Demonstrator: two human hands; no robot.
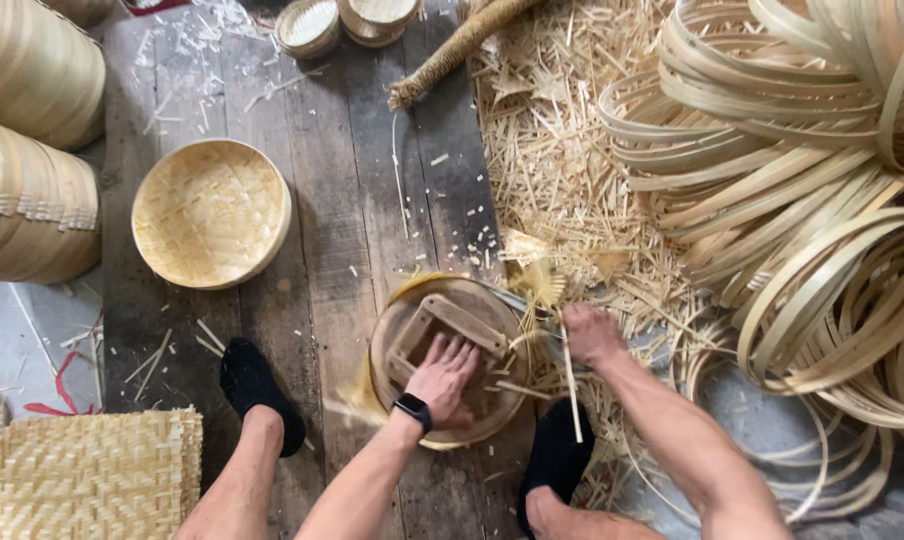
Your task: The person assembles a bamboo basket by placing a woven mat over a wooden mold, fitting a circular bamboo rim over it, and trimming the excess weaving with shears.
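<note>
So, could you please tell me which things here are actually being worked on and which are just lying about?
In hand:
left hand pressing the round wooden form
right hand on the blade

Lying about:
woven round tray
bamboo hoops
woven mats
bamboo offcuts

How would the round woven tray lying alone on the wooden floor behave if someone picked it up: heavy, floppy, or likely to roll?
The round woven tray is probably light, since it looks made of thin plaited strips. Its raised rim likely keeps it fairly stiff, unlike the flat woven mats nearby. Lying flat on the floor planks, it should not roll, though on edge it could.
</note>
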